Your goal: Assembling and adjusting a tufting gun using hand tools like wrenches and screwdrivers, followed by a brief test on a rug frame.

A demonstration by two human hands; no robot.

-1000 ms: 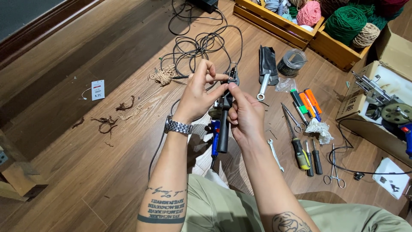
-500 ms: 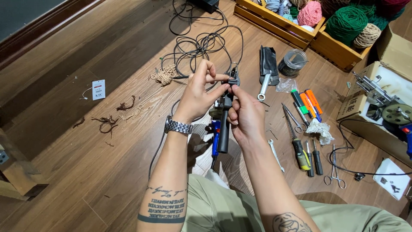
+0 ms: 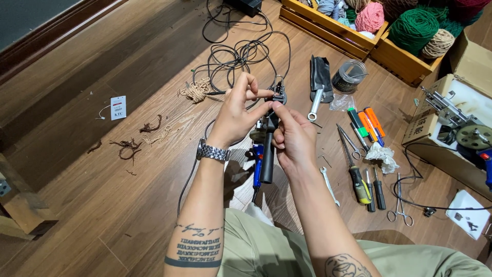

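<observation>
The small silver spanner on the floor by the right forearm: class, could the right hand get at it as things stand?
Probably yes, once freed. The small silver spanner lies bare on the wooden floor beside the right forearm, nothing over it. But the right hand and left hand are both busy gripping the black tool.

A slim black tool (image 3: 267, 163) with a long dark handle hangs nearly upright above the wooden floor, its handle pointing down toward the person's lap and its upper part hidden among the fingers. At its top sits a small black fitting with a metal loop (image 3: 279, 90), raised just above the fingertips and seemingly joined to the tool, though the hands cover the joint. A thin black cord (image 3: 190, 174) trails from the hidden middle of the tool down and to the left, across the floor boards beside the forearm.
</observation>
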